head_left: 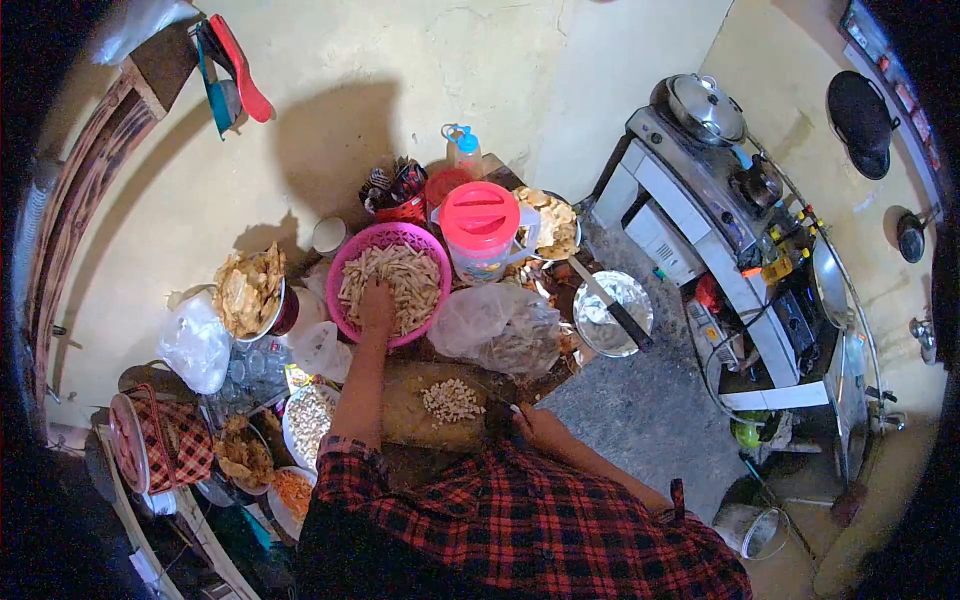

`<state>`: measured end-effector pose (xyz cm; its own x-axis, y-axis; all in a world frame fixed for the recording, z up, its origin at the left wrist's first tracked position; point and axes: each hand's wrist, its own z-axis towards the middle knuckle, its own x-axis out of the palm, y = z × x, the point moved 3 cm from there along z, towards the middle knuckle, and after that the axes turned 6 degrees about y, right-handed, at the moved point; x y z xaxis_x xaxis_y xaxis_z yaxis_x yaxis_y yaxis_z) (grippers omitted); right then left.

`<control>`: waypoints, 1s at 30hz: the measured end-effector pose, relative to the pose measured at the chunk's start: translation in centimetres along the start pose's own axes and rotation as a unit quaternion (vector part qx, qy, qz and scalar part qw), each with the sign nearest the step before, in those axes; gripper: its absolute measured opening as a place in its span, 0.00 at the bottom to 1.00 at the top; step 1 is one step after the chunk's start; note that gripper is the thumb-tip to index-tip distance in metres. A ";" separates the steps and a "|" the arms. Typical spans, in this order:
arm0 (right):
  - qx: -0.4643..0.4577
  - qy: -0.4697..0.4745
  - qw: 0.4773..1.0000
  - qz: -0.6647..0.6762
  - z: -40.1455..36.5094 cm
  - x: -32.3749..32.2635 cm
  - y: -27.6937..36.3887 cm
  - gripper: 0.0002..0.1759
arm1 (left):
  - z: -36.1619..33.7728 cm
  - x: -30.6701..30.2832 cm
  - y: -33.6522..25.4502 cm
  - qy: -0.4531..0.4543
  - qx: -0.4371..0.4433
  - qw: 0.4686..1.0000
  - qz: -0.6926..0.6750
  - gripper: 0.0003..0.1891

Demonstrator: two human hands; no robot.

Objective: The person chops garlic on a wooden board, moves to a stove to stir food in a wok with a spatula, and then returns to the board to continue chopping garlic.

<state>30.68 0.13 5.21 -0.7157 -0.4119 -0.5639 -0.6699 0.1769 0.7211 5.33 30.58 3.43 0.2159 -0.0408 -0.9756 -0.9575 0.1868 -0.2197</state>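
Note:
My left hand (pixel 377 305) reaches down into a pink plastic basket (pixel 437 250) heaped with pale cut sticks (pixel 405 280). Its fingertips are buried among the sticks, so their grip is hidden. Closer to my body, my right hand (pixel 543 428) is closed at the right side of a wooden cutting board (pixel 395 415). It grips what looks like a knife (pixel 498 415) with a dark blade, partly hidden by the shirt and shadow. On the board lies a small pile of diced pale pieces (pixel 452 400).
A pitcher with a red lid (pixel 480 215), a plastic bag (pixel 500 325) and a metal pot (pixel 630 290) with a black-handled knife (pixel 615 310) across it stand beyond the board. Bowls of diced pieces (pixel 310 420) and orange shreds (pixel 293 492) are left; a stove counter (pixel 715 220) is right.

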 end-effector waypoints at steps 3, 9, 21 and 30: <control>-0.009 0.004 1.000 -0.010 0.4 0.1 0.7 0.19 | -0.2 -0.7 0.7 -0.079 0.077 0.994 -0.019 0.13; -0.056 0.045 0.997 -0.029 2.1 2.7 2.0 0.19 | -5.9 -5.2 -1.1 -0.219 0.075 0.942 -0.245 0.10; -0.026 0.009 0.995 -0.096 2.3 8.8 3.7 0.16 | -26.5 -0.9 0.0 -0.071 -0.032 0.905 -0.418 0.07; -0.010 -0.028 0.993 -0.117 0.7 11.1 5.3 0.17 | -28.5 1.8 0.0 -0.045 0.091 0.952 -0.288 0.06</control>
<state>19.04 -2.91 2.46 -0.5514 -0.3897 -0.7377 -0.8151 0.0634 0.5758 0.25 2.56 1.62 0.7180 -0.1049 -0.6881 -0.6287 0.3264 -0.7058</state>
